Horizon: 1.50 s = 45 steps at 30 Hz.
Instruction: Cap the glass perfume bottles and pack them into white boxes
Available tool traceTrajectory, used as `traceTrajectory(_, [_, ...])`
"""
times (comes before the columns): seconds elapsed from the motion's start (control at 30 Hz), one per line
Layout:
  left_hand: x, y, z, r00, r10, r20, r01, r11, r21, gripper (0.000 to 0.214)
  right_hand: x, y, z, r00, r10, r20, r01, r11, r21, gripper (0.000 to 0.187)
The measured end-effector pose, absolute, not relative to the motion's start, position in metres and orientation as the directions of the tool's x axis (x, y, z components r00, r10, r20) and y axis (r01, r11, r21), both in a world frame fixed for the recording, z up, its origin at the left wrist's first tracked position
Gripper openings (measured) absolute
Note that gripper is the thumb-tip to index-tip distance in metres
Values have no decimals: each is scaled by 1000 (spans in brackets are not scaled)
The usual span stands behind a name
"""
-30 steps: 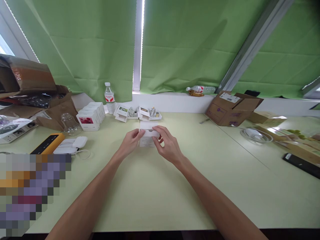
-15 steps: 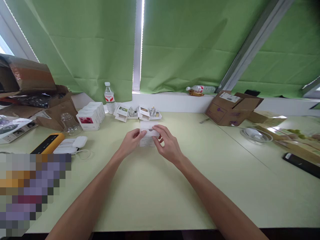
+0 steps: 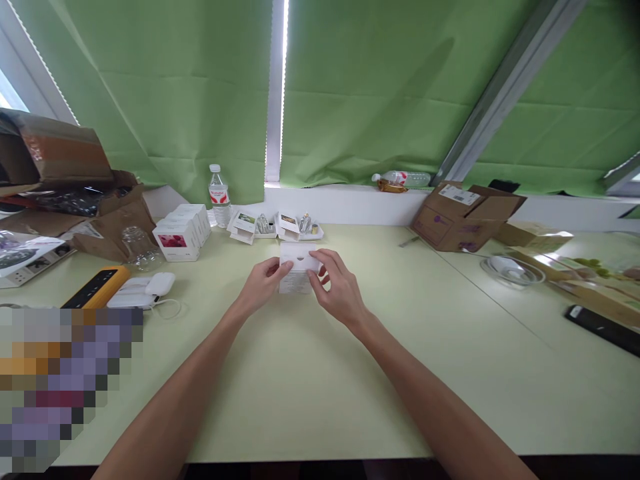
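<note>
Fingers [image 3: 285, 269] of the left hand [image 3: 260, 283] were closed on the left edge of a small white box [image 3: 295, 283], thumb laid over its front. The right hand [image 3: 340, 287] curved round the opposite edge, thumb and forefinger parted with a gap behind them, their tips against the card; how firmly they pressed could not be told.

The box sat centrally before the person, just above or on the table [image 3: 300, 387]; contact was unclear. A panel with fine grey print, too small to read, faced the person, while a smooth flap with a dark curved notch stood at the end pointing away, toward the wall. Which axis was the longer was hard to judge, since fingertips covered parts of both side edges. Its interior was hidden.

Just beyond lay two opened cartons of stiff white card, a left carton [image 3: 243, 227] and a right carton [image 3: 289, 227], each beside shiny contents hard to make out. To their left stood a ribless-looking row of white boxes [image 3: 183, 233], the front one bearing a pink-red picture, and a clear plastic bottle [image 3: 219, 200] with a white cap.

Farther left were a transparent jar [image 3: 137, 250], tilted, a yellow-and-black power strip [image 3: 95, 287] and torn brown cardboard [image 3: 70, 153], cut off by the frame. Pixelation masked the lower left corner. At right, a corrugated carton [image 3: 445, 220] leaned near a coiled white cable [image 3: 513, 272]. Creased green fabric [image 3: 365, 100] covered the window.
</note>
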State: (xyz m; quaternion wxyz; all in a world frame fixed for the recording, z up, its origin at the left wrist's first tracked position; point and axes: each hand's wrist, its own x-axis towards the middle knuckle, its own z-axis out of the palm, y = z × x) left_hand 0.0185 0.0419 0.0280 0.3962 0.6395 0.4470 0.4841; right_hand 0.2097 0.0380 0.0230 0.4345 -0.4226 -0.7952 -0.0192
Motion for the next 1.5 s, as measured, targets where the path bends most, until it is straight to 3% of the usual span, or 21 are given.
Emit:
traceTrajectory(1.17, [19, 44, 25, 160, 952, 261, 160, -286, 945, 42, 208, 37, 22, -274, 675, 685, 691, 633, -348, 39])
traceTrajectory(1.5, [24, 42, 24, 103, 977, 188, 97, -198, 976, 41, 205, 37, 23, -203, 756, 623, 706, 554, -442, 59])
